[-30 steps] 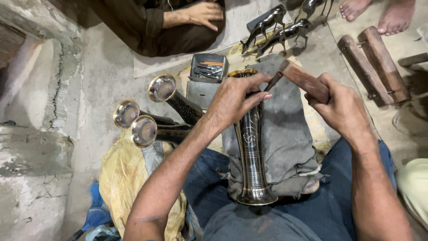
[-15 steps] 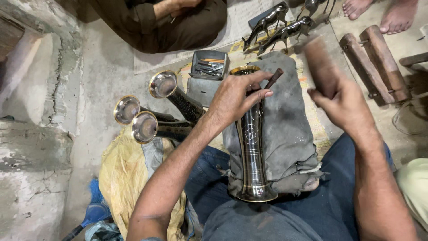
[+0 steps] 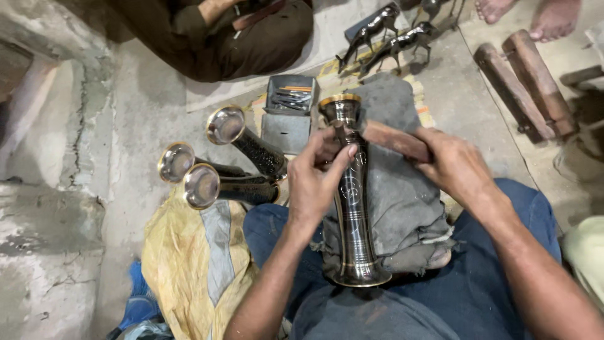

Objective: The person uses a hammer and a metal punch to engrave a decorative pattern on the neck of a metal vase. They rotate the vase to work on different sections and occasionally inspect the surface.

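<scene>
A tall dark metal vase [image 3: 353,208] with engraved lines and brass rims lies lengthwise on a grey cloth pad [image 3: 402,201] over my lap. My left hand [image 3: 318,179] pinches a thin tool against the upper part of the vase. My right hand [image 3: 456,167] is closed around a brown wooden mallet [image 3: 393,140], whose head rests low, right by the tool near the vase's neck.
Three similar vases [image 3: 242,148] lie to the left beside a yellow cloth [image 3: 189,264]. A small open box of tools [image 3: 288,107] sits ahead. Metal horse figures [image 3: 387,38], wooden blocks [image 3: 522,88], another seated person [image 3: 239,31] and bare feet [image 3: 541,16] are beyond. A concrete ledge runs along the left.
The mallet was raised half a second ago and has come down to the tool by the vase's neck. My left hand stays on the vase with the tool.
</scene>
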